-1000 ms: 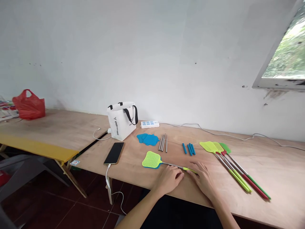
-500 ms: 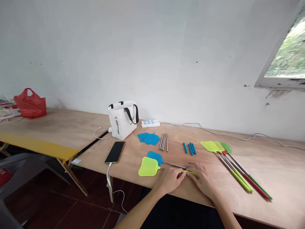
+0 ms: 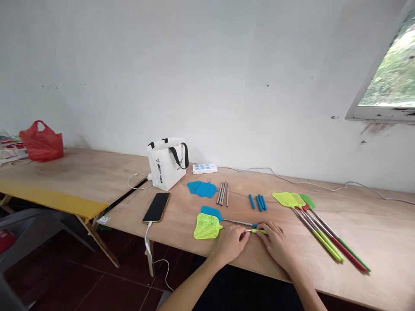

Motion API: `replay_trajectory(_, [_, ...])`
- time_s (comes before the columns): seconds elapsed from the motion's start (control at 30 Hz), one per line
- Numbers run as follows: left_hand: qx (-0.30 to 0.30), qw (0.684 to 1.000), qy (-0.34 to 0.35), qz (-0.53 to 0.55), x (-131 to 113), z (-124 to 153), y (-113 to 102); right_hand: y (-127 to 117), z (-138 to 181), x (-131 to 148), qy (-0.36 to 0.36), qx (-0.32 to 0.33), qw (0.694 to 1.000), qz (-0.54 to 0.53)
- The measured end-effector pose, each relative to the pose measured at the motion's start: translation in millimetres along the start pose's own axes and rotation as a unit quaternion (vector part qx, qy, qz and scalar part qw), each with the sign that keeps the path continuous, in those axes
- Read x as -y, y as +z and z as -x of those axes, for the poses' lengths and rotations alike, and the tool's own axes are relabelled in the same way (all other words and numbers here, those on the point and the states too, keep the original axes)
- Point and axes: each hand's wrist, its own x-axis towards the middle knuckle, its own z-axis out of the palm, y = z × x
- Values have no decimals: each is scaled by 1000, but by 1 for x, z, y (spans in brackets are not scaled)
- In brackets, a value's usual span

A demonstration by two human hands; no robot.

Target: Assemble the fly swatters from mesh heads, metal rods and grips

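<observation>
A yellow-green fly swatter (image 3: 207, 226) lies crosswise at the table's front, its perforated head to the left. My left hand (image 3: 232, 242) is closed on its metal shaft, fingers pinched just left of the grip. At the right end, my right hand (image 3: 274, 240) holds the yellow-green grip between thumb and fingers. Just behind it lies a blue fly swatter (image 3: 211, 212), whose handle end runs partly under my right fingers. Farther back are blue swatter heads (image 3: 206, 189), several metal rods (image 3: 222, 193) and several blue handle grips (image 3: 260, 202).
Several finished-looking swatters (image 3: 319, 231) in yellow-green, red and green lie to the right. A phone (image 3: 157, 207) on a cable, a white bag (image 3: 167, 166) and a power strip (image 3: 205, 168) stand left and behind. A red bag (image 3: 42, 142) sits on the far-left table.
The yellow-green swatter's head has shifted slightly right, toward my hands. A stretch of metal shaft and the yellow-green grip now show more between my hands.
</observation>
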Motion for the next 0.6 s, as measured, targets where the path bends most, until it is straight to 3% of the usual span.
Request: replay_trajectory(0.6, [8, 998, 13, -65, 2, 1, 4, 3, 1, 9, -8, -20, 999, 48])
